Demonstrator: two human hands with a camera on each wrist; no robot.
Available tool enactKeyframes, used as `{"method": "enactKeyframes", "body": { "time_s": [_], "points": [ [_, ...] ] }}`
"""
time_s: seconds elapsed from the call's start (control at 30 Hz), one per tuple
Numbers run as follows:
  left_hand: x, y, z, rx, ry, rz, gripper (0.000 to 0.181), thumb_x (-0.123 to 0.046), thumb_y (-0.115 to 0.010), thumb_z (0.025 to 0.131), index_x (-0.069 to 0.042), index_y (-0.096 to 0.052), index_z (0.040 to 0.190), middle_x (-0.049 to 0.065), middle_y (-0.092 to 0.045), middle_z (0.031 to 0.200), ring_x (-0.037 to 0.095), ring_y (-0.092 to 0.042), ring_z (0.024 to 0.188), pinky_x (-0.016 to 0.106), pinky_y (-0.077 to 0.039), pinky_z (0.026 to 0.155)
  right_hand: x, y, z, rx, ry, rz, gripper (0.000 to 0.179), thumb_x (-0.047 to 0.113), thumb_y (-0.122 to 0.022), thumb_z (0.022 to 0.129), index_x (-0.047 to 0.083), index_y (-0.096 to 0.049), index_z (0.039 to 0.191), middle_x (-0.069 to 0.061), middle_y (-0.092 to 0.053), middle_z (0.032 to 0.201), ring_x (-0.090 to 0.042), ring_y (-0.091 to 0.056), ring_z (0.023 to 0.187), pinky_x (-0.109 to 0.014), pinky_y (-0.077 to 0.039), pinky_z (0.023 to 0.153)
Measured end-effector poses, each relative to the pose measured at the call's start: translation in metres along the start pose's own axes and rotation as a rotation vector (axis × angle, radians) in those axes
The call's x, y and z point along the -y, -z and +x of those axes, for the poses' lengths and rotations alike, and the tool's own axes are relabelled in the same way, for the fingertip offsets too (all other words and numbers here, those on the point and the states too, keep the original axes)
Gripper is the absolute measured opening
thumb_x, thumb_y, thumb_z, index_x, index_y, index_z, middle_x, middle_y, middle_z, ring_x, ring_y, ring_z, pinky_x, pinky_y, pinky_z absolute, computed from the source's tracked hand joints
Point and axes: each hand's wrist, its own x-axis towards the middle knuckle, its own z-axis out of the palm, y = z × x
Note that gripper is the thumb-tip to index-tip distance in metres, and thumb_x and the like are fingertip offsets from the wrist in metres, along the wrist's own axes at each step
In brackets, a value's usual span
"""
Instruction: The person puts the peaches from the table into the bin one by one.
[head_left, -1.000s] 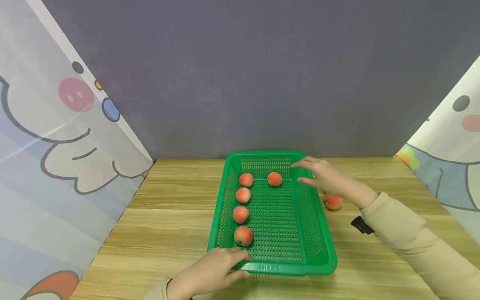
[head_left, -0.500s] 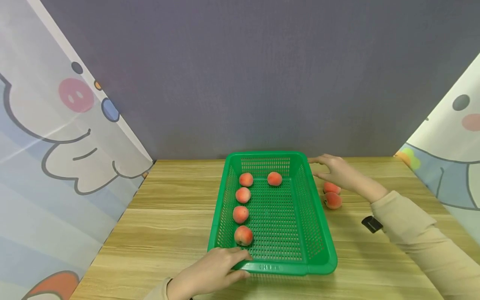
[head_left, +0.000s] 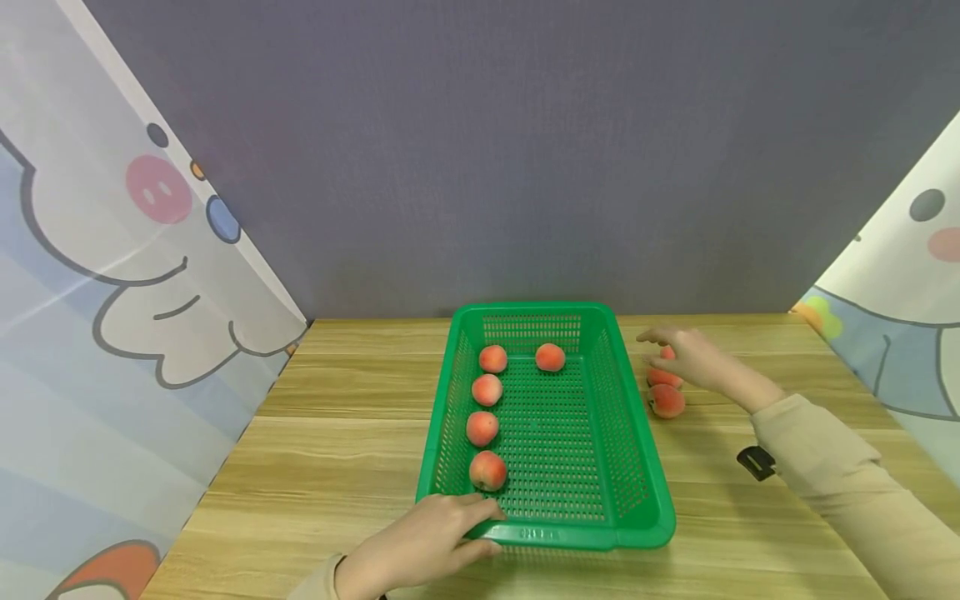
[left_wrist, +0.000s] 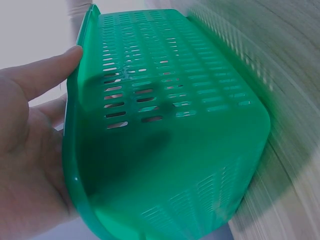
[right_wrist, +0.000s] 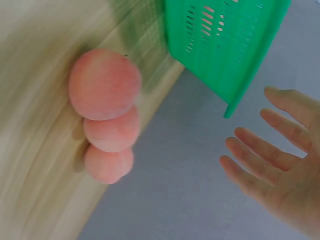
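Note:
A green plastic basket [head_left: 555, 536] with slotted walls stands on the table. My left hand [head_left: 420, 540] grips its near rim at the left corner, fingers over the edge and thumb outside; in the left wrist view the thumb [left_wrist: 52, 70] lies against the rim. Inside, several peaches line the left wall, the nearest peach [head_left: 487, 472] close to my left fingers. Another peach [head_left: 551, 357] sits by the far wall. My right hand [head_left: 693, 357] is spread and holds nothing, above a row of peaches [head_left: 666, 401] right of the basket, partly hiding the farther ones.
The wooden table [head_left: 337, 417] extends on both sides of the basket. A grey partition [head_left: 525, 167] rises behind its far edge. Cartoon-printed cloths hang at left and right. A black strap end [head_left: 756, 462] dangles from the right sleeve.
My right hand has moved right, from over the basket's right rim to above the peaches on the table, uncovering more of them. The left hand and basket have stayed put.

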Motion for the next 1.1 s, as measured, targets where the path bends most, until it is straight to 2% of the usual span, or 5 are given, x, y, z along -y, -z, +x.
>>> {"method": "enactKeyframes", "body": {
  "time_s": [0.43,0.67,0.87,1.1],
  "points": [
    [-0.001,0.0,0.0,0.001,0.004,0.005,0.022,-0.028,-0.055,0.087,-0.013,-0.057,0.103,-0.007,-0.061,0.093,-0.003,-0.055,0.077,0.009,-0.041,0.064,-0.013,-0.017,-0.016,0.014,-0.034,0.018,0.032,0.005,-0.062,0.079,-0.011,-0.056,0.107,-0.028,-0.056,0.104,-0.043,-0.052,0.096,-0.051,-0.042,0.078],
    [0.0,0.0,0.0,0.004,0.012,0.005,0.022,-0.028,-0.055,0.087,-0.013,-0.057,0.104,-0.007,-0.061,0.093,-0.003,-0.056,0.078,0.009,-0.042,0.064,-0.02,-0.026,-0.023,-0.015,-0.008,0.008,0.031,0.005,-0.067,0.075,-0.01,-0.058,0.1,-0.02,-0.06,0.09,-0.033,-0.058,0.078,-0.039,-0.047,0.063],
    [-0.001,0.0,0.0,0.002,0.006,0.001,0.022,-0.027,-0.056,0.087,-0.012,-0.057,0.104,-0.006,-0.061,0.093,-0.004,-0.055,0.076,0.008,-0.041,0.063,-0.023,-0.031,-0.029,0.032,-0.021,0.054,0.035,0.004,-0.065,0.077,-0.011,-0.055,0.108,-0.029,-0.057,0.102,-0.032,-0.06,0.076,-0.036,-0.048,0.061],
    [-0.001,0.0,0.0,0.006,0.01,-0.002,0.022,-0.027,-0.056,0.087,-0.012,-0.057,0.104,-0.006,-0.061,0.093,-0.003,-0.056,0.078,0.008,-0.041,0.064,-0.027,-0.039,-0.033,0.022,-0.002,0.066,0.031,0.003,-0.067,0.075,-0.008,-0.057,0.102,-0.025,-0.061,0.093,-0.037,-0.06,0.078,-0.043,-0.048,0.064]
  ]
}}
